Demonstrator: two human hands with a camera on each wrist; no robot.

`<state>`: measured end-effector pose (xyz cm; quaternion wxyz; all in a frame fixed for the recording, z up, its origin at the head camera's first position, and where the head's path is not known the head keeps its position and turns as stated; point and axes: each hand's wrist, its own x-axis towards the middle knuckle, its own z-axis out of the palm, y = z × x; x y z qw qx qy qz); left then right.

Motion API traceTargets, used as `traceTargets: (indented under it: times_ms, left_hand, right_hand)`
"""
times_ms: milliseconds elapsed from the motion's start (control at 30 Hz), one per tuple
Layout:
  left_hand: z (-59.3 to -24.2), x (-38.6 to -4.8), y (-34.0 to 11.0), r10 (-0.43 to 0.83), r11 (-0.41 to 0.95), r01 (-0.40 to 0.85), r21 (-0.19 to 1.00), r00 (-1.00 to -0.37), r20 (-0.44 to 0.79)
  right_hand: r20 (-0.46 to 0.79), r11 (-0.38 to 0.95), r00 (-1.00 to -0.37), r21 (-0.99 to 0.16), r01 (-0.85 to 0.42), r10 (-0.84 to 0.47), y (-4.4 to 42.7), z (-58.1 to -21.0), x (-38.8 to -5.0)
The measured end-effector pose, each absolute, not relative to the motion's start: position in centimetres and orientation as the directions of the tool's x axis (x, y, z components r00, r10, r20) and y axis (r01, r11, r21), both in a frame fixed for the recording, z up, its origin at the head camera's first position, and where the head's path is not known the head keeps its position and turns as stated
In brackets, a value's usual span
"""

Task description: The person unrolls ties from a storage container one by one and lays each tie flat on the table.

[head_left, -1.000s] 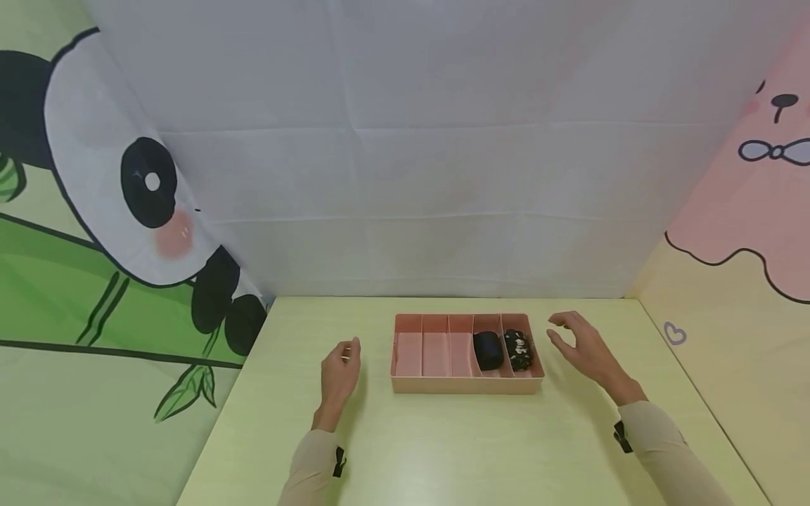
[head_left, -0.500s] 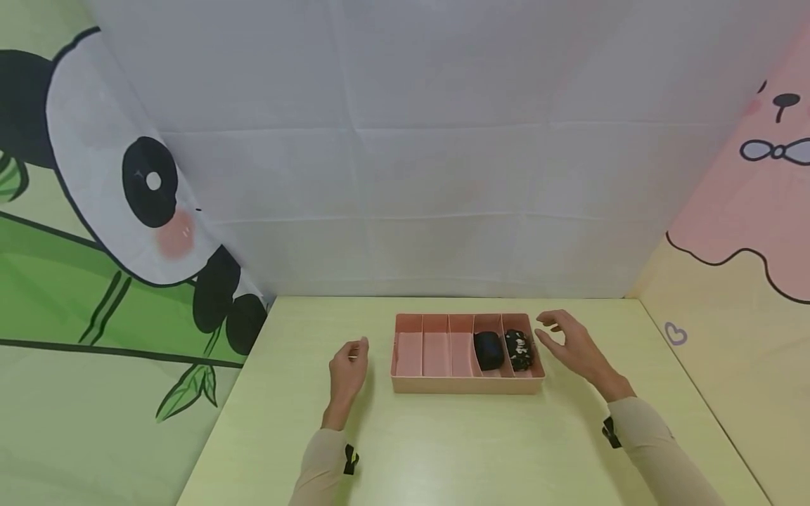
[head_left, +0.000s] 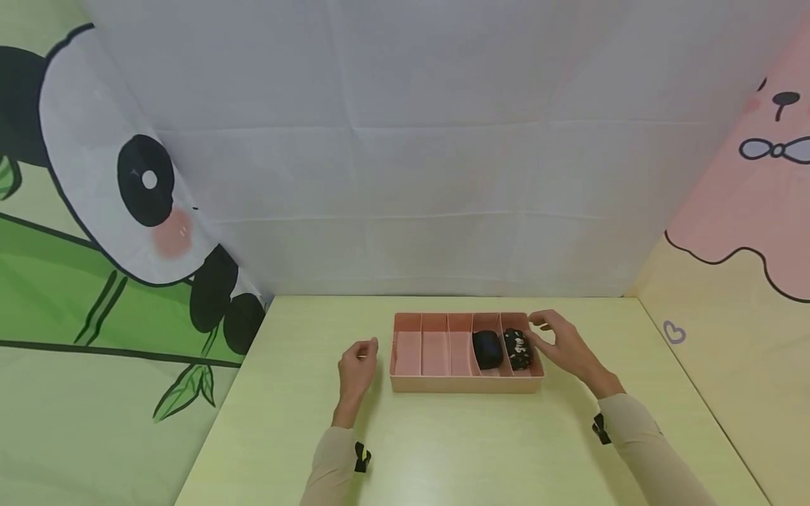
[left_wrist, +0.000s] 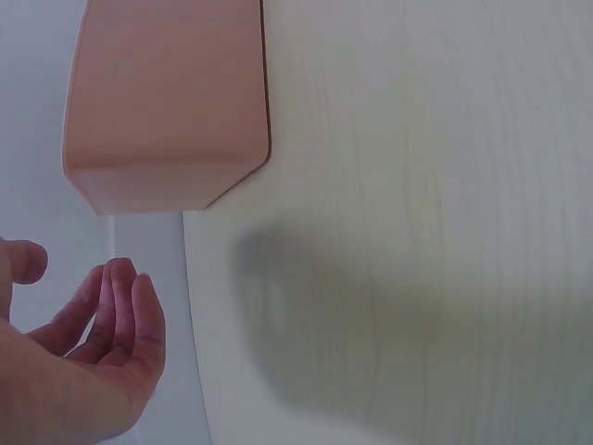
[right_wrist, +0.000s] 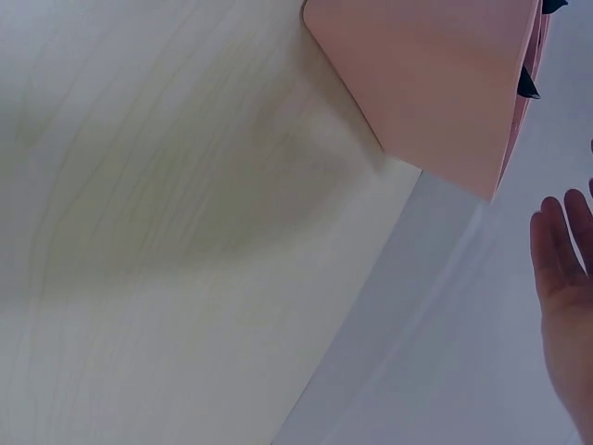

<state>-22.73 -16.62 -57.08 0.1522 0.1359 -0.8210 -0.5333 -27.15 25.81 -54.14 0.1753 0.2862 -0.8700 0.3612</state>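
On the table sits a pink divided box point(head_left: 467, 384) with several narrow compartments. Its two rightmost compartments hold a dark navy rolled cloth bundle point(head_left: 488, 350) and a black bundle with a white pattern point(head_left: 517, 349); their exact kind is hard to tell. My right hand point(head_left: 566, 346) hovers at the box's right rim, thumb and fingers apart, close to the patterned bundle; contact cannot be made out. Left of the box, my left hand point(head_left: 357, 369) hangs in the air with loosely bent fingers and holds nothing. In the left wrist view, a gap separates that hand point(left_wrist: 102, 362) from the box point(left_wrist: 171, 93).
A pale yellow table point(head_left: 468, 450) carries the box near its back edge. Behind it hangs a white cloth wall point(head_left: 405, 176). A panda-print panel point(head_left: 126, 211) stands at the left, and a pink and yellow printed panel point(head_left: 747, 218) at the right.
My right hand has moved left from beside the box to its right rim. My left hand has come rightward, nearer the box. Box and bundles have stayed in place.
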Motion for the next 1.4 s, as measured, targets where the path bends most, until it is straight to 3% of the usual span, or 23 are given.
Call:
traceTargets:
  times_ms: [167, 700, 1400]
  left_hand:
    - [-57.0, -22.7, -16.2, -0.386, 0.371, -0.082, 0.925, -0.919, 0.074]
    - [-57.2, -22.6, -14.8, -0.364, 0.306, -0.118, 0.945, -0.931, 0.002]
    - [-57.7, -22.5, -13.7, -0.391, 0.271, -0.159, 0.95, -0.919, -0.042]
  right_hand:
    - [0.47, 0.575, -0.792, -0.547, -0.608, -0.39, 25.5, -54.4, -27.3]
    - [0.485, 0.529, -0.742, -0.52, -0.67, -0.463, 24.6, -55.1, -27.5]
    - [0.39, 0.541, -0.757, -0.534, -0.65, -0.524, 23.9, -55.1, -27.6]
